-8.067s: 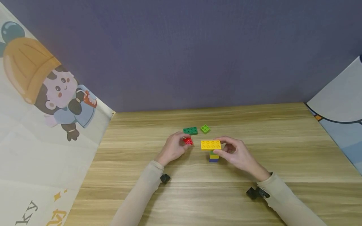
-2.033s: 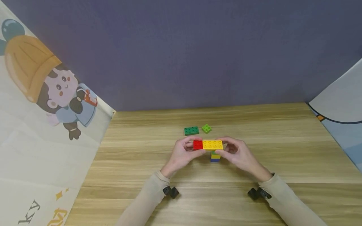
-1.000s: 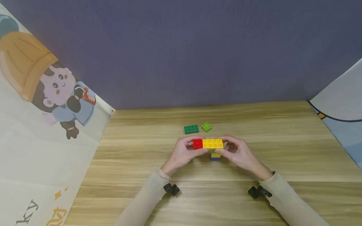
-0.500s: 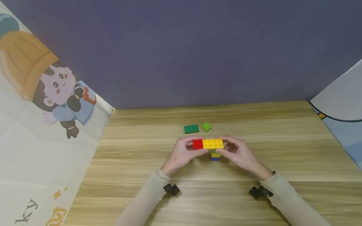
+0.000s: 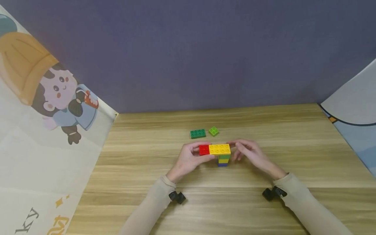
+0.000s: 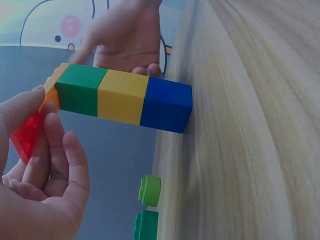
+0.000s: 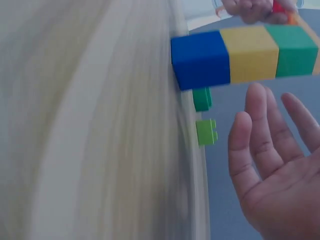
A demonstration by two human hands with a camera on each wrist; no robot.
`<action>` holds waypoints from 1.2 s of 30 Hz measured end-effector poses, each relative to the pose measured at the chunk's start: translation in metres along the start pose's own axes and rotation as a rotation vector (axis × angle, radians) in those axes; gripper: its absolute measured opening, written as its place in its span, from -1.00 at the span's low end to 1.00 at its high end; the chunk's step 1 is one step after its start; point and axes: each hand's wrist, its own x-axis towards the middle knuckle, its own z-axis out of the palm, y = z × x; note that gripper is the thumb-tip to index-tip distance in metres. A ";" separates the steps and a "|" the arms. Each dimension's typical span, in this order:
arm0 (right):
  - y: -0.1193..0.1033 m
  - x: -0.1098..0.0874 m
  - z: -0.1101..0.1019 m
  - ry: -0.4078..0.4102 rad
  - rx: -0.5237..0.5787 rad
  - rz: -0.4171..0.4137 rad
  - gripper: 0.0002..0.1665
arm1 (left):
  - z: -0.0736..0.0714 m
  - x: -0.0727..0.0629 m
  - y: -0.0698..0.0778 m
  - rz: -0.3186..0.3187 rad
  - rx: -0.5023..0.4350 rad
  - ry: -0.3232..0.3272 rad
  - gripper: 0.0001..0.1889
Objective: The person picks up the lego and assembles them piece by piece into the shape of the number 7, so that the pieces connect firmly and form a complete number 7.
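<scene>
A tower of a blue brick point(image 6: 167, 105), a yellow brick point(image 6: 122, 97) and a green brick point(image 6: 82, 90) stands upright on the table. On top lies a long yellow brick point(image 5: 219, 149), which juts out to the left. At its left end sits a red brick point(image 5: 204, 150), end to end with it. My left hand point(image 5: 188, 160) pinches the red brick between thumb and fingers, its thumb tip reaching the yellow one. My right hand point(image 5: 252, 155) is just right of the tower, its fingers extended and holding nothing, as the right wrist view also shows.
Behind the tower on the wooden table point(image 5: 147, 137) lie a dark green brick point(image 5: 198, 133) and a small light green brick point(image 5: 213, 131). A dark blue-grey panel point(image 5: 205, 58) rises at the table's back edge, and a cartoon-printed sheet point(image 5: 44, 147) borders the left side.
The left hand has brought the red brick up against the yellow brick's end. In the last half second my right hand has released the yellow brick and moved slightly right.
</scene>
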 end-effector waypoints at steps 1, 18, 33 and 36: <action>0.001 0.001 -0.002 0.008 -0.003 0.013 -0.59 | 0.000 0.000 0.000 -0.002 0.000 0.002 -0.51; -0.008 0.025 -0.013 -0.002 -0.371 0.118 -0.66 | -0.003 -0.003 0.000 -0.005 -0.003 0.013 -0.50; -0.027 0.067 -0.017 -0.166 -0.442 0.143 -0.56 | 0.001 -0.001 0.000 0.002 -0.010 0.012 -0.51; -0.025 0.074 -0.016 -0.179 -0.431 0.137 -0.58 | 0.002 -0.001 -0.001 -0.001 -0.017 0.011 -0.52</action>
